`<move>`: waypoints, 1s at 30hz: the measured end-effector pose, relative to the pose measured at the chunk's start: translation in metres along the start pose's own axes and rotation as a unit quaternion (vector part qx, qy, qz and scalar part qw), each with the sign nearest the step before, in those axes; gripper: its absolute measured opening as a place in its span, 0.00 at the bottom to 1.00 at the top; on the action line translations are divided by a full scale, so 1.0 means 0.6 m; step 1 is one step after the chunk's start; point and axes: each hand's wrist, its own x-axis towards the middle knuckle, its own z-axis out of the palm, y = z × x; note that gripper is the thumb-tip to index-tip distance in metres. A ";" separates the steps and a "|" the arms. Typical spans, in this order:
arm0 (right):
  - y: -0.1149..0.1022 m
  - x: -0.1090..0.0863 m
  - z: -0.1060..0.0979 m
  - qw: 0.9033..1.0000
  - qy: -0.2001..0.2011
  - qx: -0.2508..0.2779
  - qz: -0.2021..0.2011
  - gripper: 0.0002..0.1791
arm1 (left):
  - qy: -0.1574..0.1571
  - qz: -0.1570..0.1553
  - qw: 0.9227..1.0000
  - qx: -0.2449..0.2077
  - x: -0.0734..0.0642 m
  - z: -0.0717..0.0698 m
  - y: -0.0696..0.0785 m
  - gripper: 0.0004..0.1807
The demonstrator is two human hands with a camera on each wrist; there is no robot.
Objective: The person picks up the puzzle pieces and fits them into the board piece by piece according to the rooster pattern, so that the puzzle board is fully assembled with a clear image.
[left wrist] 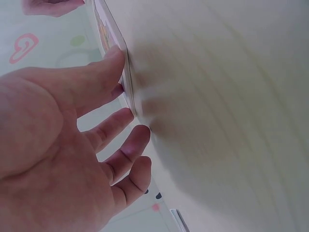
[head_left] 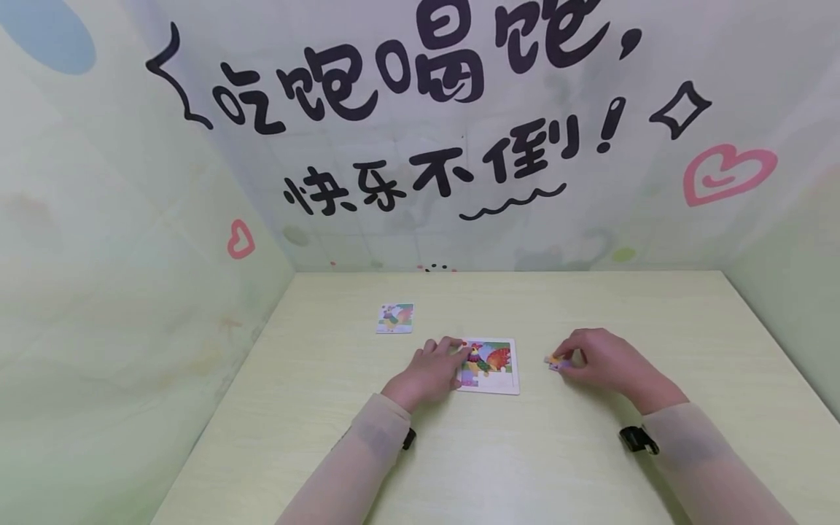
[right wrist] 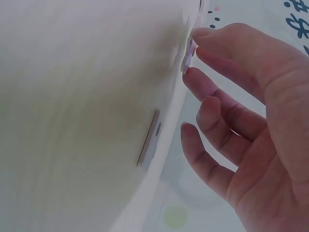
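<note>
A white-framed jigsaw puzzle board [head_left: 515, 368] with a partly filled rooster picture lies on the table. My left hand [head_left: 429, 368] rests at its left edge, with thumb and index finger touching the frame; in the left wrist view the other fingers are loosely bent beside the board's edge [left wrist: 126, 72]. To the right of the board, my right hand [head_left: 600, 362] pinches a small puzzle piece [head_left: 555, 359] in orange and purple tones. The right wrist view shows this piece [right wrist: 188, 55] edge-on between thumb and fingers. Another piece [right wrist: 150, 140] lies flat on the table below the hand.
A small square picture card [head_left: 395, 319] with a pale rooster lies behind and left of the board. The light wooden table [head_left: 328, 408] meets a printed fabric wall [head_left: 394, 248] at the back, and fabric walls stand at both sides.
</note>
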 end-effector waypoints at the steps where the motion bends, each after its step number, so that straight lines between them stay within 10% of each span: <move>1: -0.003 0.001 0.001 1.000 0.001 0.001 -0.006 0.09 | 0.000 0.000 1.000 0.000 0.000 0.000 0.000 0.35; 30: -0.119 0.048 0.050 0.991 -0.001 -0.063 -0.115 0.06 | -0.002 0.002 1.000 0.010 0.003 0.002 -0.003 0.36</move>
